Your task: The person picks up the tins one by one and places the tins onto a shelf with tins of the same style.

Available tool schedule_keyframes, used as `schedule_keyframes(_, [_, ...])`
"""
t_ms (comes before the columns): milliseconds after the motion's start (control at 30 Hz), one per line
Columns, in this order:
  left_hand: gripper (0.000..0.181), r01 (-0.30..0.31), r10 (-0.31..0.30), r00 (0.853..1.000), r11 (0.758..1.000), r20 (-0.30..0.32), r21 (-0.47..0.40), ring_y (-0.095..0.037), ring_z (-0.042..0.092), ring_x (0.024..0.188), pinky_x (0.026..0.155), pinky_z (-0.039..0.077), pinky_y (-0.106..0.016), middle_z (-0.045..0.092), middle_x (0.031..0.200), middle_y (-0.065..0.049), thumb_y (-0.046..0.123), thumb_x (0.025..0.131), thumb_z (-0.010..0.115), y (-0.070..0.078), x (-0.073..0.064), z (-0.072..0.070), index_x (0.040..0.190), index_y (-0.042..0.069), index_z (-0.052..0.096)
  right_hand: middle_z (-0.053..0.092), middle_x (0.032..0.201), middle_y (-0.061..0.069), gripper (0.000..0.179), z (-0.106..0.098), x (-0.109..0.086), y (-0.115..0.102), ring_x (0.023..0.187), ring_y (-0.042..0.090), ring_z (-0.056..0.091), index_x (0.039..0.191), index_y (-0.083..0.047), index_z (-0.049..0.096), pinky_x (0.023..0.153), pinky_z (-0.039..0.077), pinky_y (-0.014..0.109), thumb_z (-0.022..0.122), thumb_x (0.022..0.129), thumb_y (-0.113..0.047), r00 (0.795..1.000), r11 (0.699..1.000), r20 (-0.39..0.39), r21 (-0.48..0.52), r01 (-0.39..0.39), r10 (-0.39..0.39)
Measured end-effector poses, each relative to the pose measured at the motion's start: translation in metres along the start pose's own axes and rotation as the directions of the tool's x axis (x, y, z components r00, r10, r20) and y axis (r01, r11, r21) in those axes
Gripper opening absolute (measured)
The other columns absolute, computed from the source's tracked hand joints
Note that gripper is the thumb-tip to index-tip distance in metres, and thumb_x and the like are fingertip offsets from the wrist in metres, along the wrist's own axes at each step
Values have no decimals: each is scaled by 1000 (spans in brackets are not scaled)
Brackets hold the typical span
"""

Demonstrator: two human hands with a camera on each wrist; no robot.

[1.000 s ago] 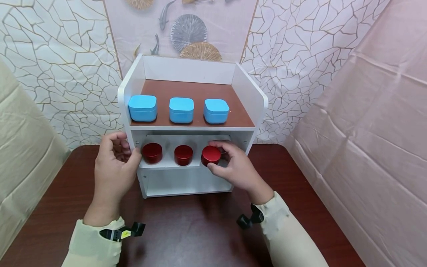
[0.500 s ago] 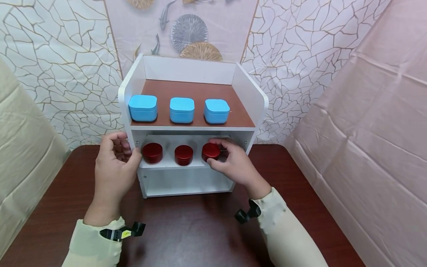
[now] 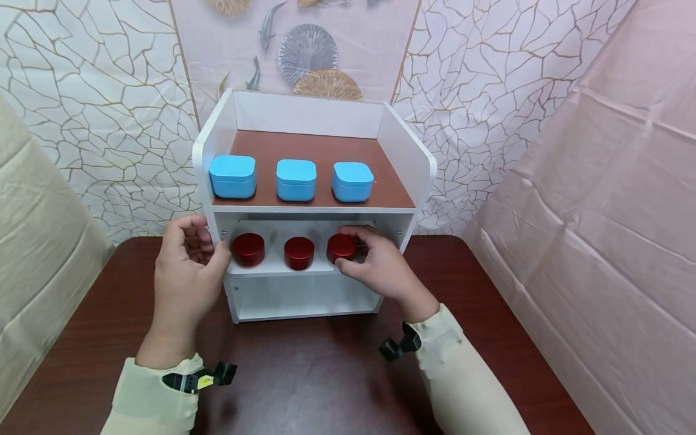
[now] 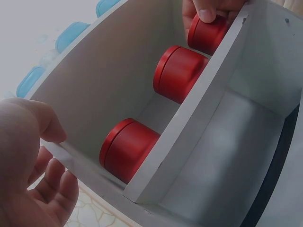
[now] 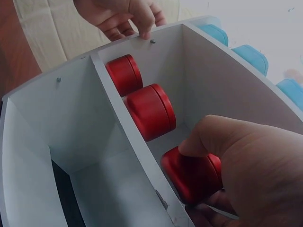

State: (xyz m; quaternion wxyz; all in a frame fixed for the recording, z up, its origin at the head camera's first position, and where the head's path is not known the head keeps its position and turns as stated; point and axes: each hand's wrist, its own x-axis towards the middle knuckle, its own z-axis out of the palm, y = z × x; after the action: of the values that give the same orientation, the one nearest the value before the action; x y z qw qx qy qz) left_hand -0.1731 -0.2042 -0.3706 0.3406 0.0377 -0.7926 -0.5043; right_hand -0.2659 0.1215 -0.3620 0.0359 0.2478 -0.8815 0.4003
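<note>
A white two-tier shelf unit point(image 3: 321, 210) with a brown top board stands on the table. Three round red lidded tins sit on its middle shelf: a left tin point(image 3: 248, 250), a middle tin point(image 3: 299, 253) and a right tin point(image 3: 341, 248). My right hand point(image 3: 380, 266) holds the right tin, thumb at its front and fingers round its far side; the right wrist view shows this grip on the right tin point(image 5: 191, 175) up close. My left hand point(image 3: 187, 260) grips the unit's left side panel point(image 4: 61, 153), thumb on the front edge, fingers curled outside.
On the top board stand three blue lidded boxes: a left box point(image 3: 233, 177), a middle box point(image 3: 296, 180) and a right box point(image 3: 353, 182). Below the tins is a lower compartment point(image 3: 304, 297). A dark red-brown table point(image 3: 304, 374) lies in front, and a patterned cloth point(image 3: 103, 90) hangs behind.
My right hand has moved slightly inward and left with the right tin, which now sits a little further back, in line with the other tins. My left hand has not moved.
</note>
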Motion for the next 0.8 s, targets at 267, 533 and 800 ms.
schedule_keyframes(267, [46, 5, -5, 1000, 1000, 3, 8, -13, 55, 103, 82, 48, -14, 55, 114, 4, 12, 104, 72, 1, -1, 0, 146, 11, 55, 67, 144, 2, 58, 2, 1, 1, 123, 27, 68, 149, -18, 66, 101, 66, 46, 86, 95, -28, 1000, 1000, 9, -22, 1, -1])
schedule_keyframes(533, [46, -8, 8, 1000, 1000, 1, 9, -13, 55, 101, 81, 48, -13, 56, 113, 2, 11, 103, 72, 1, -1, 0, 146, 11, 55, 65, 147, 1, 60, 3, 0, 2, 125, 27, 67, 151, -20, 64, 100, 67, 46, 86, 95, -28, 1000, 1000, 17, -31, -4, 4])
schedule_keyframes(800, [46, -1, 1, 1000, 1000, 1, 9, -13, 56, 102, 82, 48, -13, 55, 114, 3, 12, 103, 72, 2, -1, 0, 146, 11, 55, 64, 149, 1, 62, 3, 0, 0, 127, 27, 67, 153, -18, 63, 101, 66, 46, 85, 95, -28, 1000, 999, 22, -37, 2, -1])
